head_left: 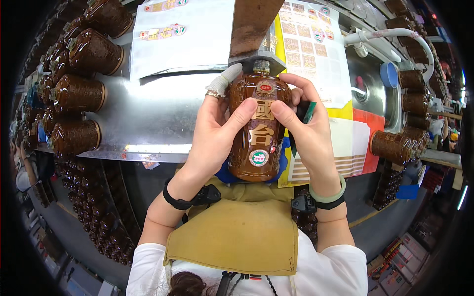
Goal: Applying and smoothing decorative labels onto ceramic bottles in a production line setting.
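Observation:
A glossy brown bottle (257,165) is held between my two hands at the table's near edge, its clear stopper pointing away from me. Down its front run a red oval emblem, large gold characters and a round green-and-white sticker. My left hand (216,121) wraps the bottle's left side, thumb pressed on the gold lettering; a white cloth cover sits on one finger. From the right, my right hand (308,126) grips the bottle, its thumb on the lettering too. A flat dark green piece (309,112) shows by the right palm; how it is held is hidden.
Sheets of decals (303,49) lie at the back right, and a white sheet (185,42) at the back left. A brown upright post (252,27) stands just beyond the bottle. More brown bottles (79,93) crowd the left; a sink (368,93) with a blue cup (389,74) is right.

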Available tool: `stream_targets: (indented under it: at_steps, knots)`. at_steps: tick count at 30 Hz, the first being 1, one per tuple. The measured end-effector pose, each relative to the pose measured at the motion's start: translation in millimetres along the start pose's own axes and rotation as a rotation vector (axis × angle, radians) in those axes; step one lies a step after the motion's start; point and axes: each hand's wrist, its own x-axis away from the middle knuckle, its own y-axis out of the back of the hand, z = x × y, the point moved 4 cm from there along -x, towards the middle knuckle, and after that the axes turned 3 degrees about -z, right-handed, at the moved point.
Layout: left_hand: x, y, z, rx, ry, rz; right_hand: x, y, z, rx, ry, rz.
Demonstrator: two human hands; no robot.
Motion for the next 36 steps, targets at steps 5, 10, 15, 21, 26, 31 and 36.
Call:
stream_targets:
  at_steps: [5, 10, 15, 21, 26, 31, 36]
  knots:
    - [-2.3, 3.0, 2.2, 0.010, -0.014, -0.001, -1.4, -1.0, 5.5, -0.014, -0.079, -0.006]
    - [-3.0, 2.9, 3.5, 0.014, -0.012, 0.000, -2.3, -0.9, 4.7, 0.028, 0.006, -0.012]
    - [-2.8, 3.1, 0.3, 0.027, -0.004, -0.025, -10.1, 1.6, 12.7, 0.002, -0.102, 0.003]
    - [-10.7, -0.7, -3.6, -0.023, 0.010, -0.060, -16.2, -4.9, 9.7, 0.099, 0.039, -0.029]
    - [-15.7, 0.5, 0.2, -0.070, -0.069, -0.053, -14.7, -6.1, 9.8, 0.049, 0.012, -0.036]
    - [-11.3, 1.0, -3.2, -0.049, -0.044, -0.053, -18.3, 4.7, 5.8, 0.108, 0.091, 0.009]
    - [4.4, -3.5, -5.2, -0.178, -0.101, -0.003, -19.5, 19.9, 37.8, 0.047, 0.222, 0.012]
